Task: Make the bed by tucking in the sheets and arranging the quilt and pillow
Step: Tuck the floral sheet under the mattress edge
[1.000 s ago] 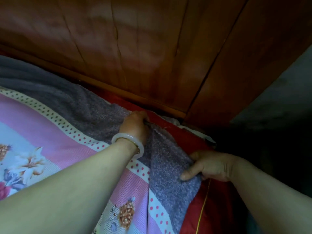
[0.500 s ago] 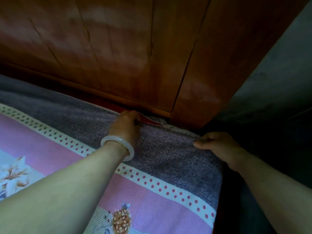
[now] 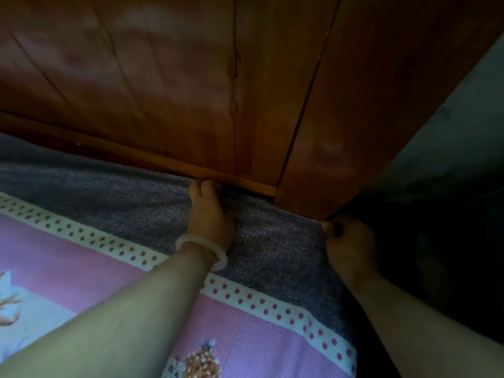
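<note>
The left hand (image 3: 210, 214) curls its fingers (image 3: 203, 186) over the edge of the grey sheet (image 3: 131, 197) at the headboard (image 3: 191, 91), fingertips hidden; the right hand (image 3: 349, 242) clenches the sheet's corner, beside darkness too dim to read.

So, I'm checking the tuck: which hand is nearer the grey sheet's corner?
Right. The right hand grips the grey sheet at its corner; the left hand holds its top edge, further along the headboard.
</note>
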`<state>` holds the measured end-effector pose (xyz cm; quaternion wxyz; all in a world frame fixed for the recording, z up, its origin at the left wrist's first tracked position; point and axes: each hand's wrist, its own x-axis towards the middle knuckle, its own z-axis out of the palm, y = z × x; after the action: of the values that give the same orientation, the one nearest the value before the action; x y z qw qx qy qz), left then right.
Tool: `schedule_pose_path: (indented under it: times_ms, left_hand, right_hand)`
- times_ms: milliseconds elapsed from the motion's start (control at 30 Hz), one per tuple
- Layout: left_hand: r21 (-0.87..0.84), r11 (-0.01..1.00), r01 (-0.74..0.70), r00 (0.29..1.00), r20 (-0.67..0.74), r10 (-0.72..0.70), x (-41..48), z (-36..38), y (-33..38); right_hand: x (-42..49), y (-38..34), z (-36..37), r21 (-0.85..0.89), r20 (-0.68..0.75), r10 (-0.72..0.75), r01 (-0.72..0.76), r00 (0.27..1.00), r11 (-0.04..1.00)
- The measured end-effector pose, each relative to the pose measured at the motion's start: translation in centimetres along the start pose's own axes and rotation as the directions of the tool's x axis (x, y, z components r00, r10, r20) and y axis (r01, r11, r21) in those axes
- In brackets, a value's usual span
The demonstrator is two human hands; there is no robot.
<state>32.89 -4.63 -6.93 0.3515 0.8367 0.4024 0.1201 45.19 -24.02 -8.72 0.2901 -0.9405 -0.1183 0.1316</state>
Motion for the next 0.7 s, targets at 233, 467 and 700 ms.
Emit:
schedule_pose_path:
  times_ms: [233,467,700]
  left_hand:
    - [0.361,0.919,-0.156,0.981,-0.054,0.188,-1.9,-1.6,-5.1]
    - [0.486,0.872,-0.064,0.992,-0.064,0.109,1.1,-4.9,-8.4]
    - [0.412,0.907,-0.087,0.991,-0.059,0.122,4.7,-5.3,-9.4]
  right_hand:
    - [-1.3,-0.5,0.7,-0.133,-0.039,-0.047,0.042,0.998,0.99]
    - [-8.1,-4.4,1.8,-0.312,-0.101,-0.465,0.416,0.879,0.854]
    - [-6.0,-10.1,7.6,-0.111,0.542,-0.537,0.688,0.646,0.717]
